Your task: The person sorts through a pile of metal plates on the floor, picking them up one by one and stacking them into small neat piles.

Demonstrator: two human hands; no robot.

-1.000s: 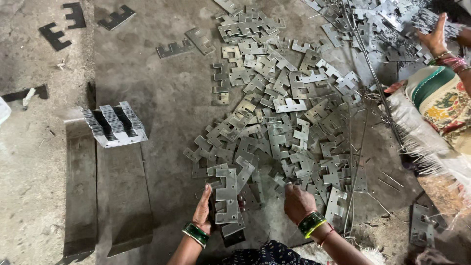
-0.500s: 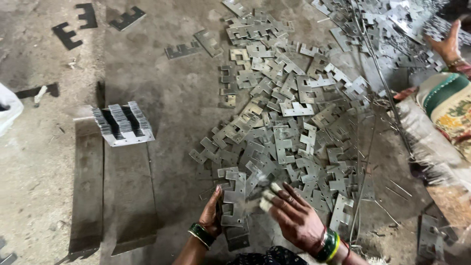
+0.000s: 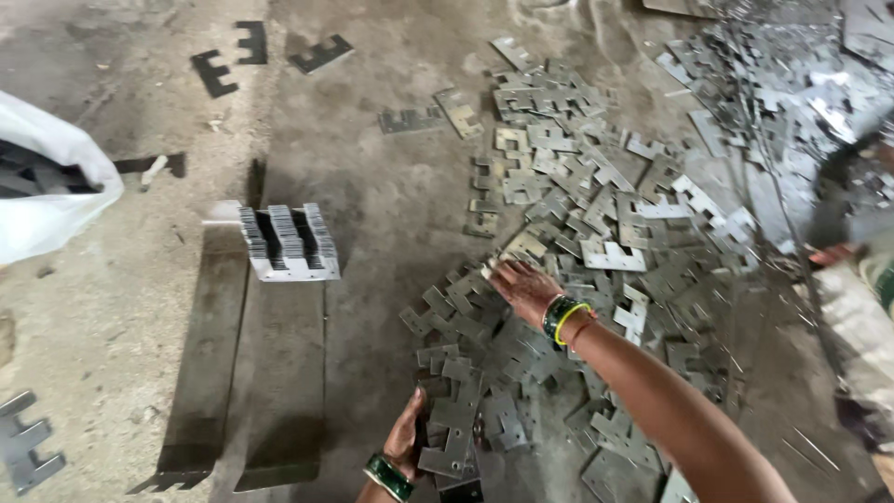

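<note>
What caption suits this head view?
Left hand holds a stack of metal plates; right hand reaches into the scattered pile on the floor.

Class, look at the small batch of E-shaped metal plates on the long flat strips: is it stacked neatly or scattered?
Stacked neatly. The batch of plates stands packed together on edge, with notches lined up, on the flat strips.

A white bag is running off the left edge; the left hand's fingers are hiding behind stacked metal plates; another person's hand is blurring at right.
</note>
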